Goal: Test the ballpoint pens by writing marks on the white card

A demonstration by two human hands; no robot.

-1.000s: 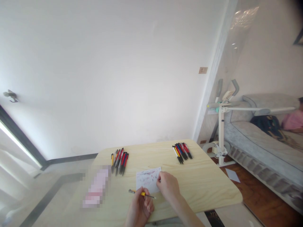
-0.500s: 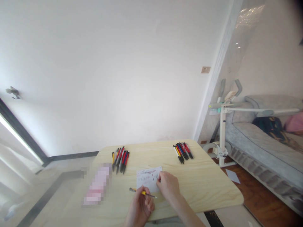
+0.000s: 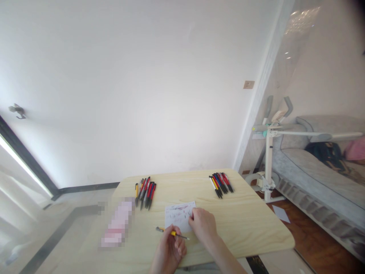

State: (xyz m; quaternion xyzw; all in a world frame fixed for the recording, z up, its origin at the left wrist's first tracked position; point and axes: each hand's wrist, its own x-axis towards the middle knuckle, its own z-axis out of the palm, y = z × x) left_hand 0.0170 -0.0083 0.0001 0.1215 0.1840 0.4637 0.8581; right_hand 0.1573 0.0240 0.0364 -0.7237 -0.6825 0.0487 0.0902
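Note:
Between the thumb and fingers of my left hand (image 3: 172,247) is a yellow pen (image 3: 173,233), tilted, with its thin refill bared at the right end and a grey clip end at the left. My right hand (image 3: 203,225) is closed in a pinch over the right edge of a white sheet of paper (image 3: 174,220). Whatever those fingertips hold, if anything, is hidden. Dark and reddish marks cover parts of the paper, which lies flat just beyond my left hand.
On the wooden table (image 3: 236,224), several mixed-colour pens (image 3: 146,193) lie at the back left and another group of pens (image 3: 221,185) at the back right. A blurred pink patch (image 3: 118,224) covers the left edge. Exercise equipment (image 3: 268,163) stands right, beside a sofa (image 3: 308,163).
Both hands stay nearly in place, the left still with the yellow pen. The slight shift of the whole view comes from the camera.

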